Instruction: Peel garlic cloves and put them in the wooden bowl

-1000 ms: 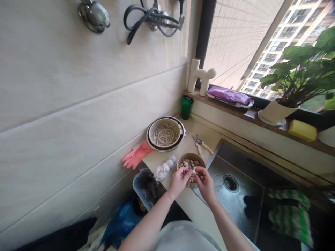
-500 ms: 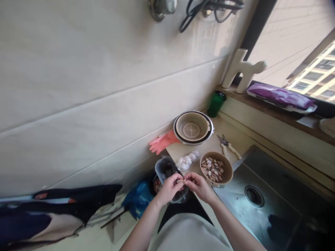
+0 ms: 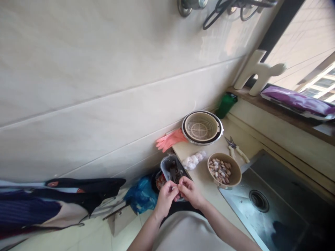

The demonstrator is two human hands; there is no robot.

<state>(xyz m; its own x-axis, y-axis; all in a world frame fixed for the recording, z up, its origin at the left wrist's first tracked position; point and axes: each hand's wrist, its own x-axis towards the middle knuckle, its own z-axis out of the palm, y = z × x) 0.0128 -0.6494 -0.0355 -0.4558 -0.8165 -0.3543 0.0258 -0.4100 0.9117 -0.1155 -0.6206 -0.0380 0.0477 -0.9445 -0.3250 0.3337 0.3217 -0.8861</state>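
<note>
My left hand (image 3: 166, 197) and my right hand (image 3: 190, 191) meet fingertip to fingertip over a lined waste bin (image 3: 167, 167) beside the counter. Both are closed in a pinch on one small pale piece, which looks like a garlic clove (image 3: 173, 187); the fingers hide most of it. To the right, a tan bowl (image 3: 237, 174) holds several unpeeled, pinkish-brown cloves (image 3: 220, 170). Whole garlic bulbs (image 3: 192, 161) lie in a clear wrapping on the counter, between the bin and the bowl. Dark scraps sit inside the bin.
A beige strainer basket (image 3: 201, 126) sits in a dark-lined basin by the wall, with pink rubber gloves (image 3: 172, 139) beside it. Pruning shears (image 3: 237, 150) lie behind the bowl. The metal sink (image 3: 235, 198) is on the right. A blue plastic bag (image 3: 141, 195) is low on the left.
The view has shifted, so the counter things appear further right. My hands have stayed together over the bin and appear slightly lower, still pinching the small piece.
</note>
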